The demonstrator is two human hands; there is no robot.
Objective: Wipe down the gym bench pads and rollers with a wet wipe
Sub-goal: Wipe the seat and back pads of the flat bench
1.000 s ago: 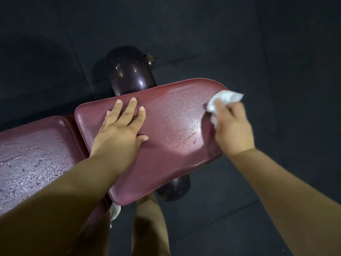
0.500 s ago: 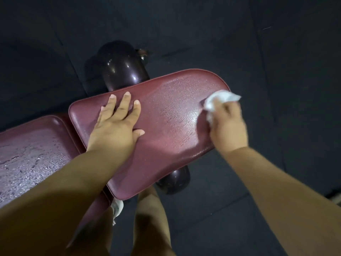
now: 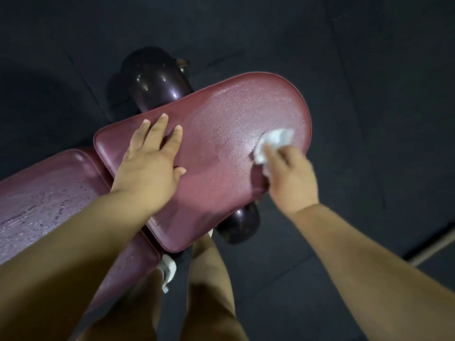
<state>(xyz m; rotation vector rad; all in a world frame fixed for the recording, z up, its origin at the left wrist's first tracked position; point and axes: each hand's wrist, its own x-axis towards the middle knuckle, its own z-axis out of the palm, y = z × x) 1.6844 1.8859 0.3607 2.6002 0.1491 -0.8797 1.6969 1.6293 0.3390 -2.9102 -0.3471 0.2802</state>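
Observation:
A dark red seat pad (image 3: 221, 134) of the gym bench fills the middle, shiny with moisture. My left hand (image 3: 152, 163) lies flat on its left half, fingers straight. My right hand (image 3: 288, 178) holds a crumpled white wet wipe (image 3: 273, 141) and presses it on the pad's right part, near the rounded end. A second red pad (image 3: 44, 193), streaked with wet marks, adjoins at the lower left. One dark glossy roller (image 3: 157, 82) shows beyond the seat pad, another roller (image 3: 238, 223) pokes out below its near edge.
Dark rubber floor mats (image 3: 369, 94) surround the bench. My bare legs (image 3: 211, 291) and a white shoe (image 3: 168, 269) stand by the pad's near edge. A pale strip (image 3: 433, 249) lies on the floor at the right edge.
My right hand has slid the wipe inward from the pad's right edge onto its surface. My left hand stays flat on the pad. The camera has shifted slightly.

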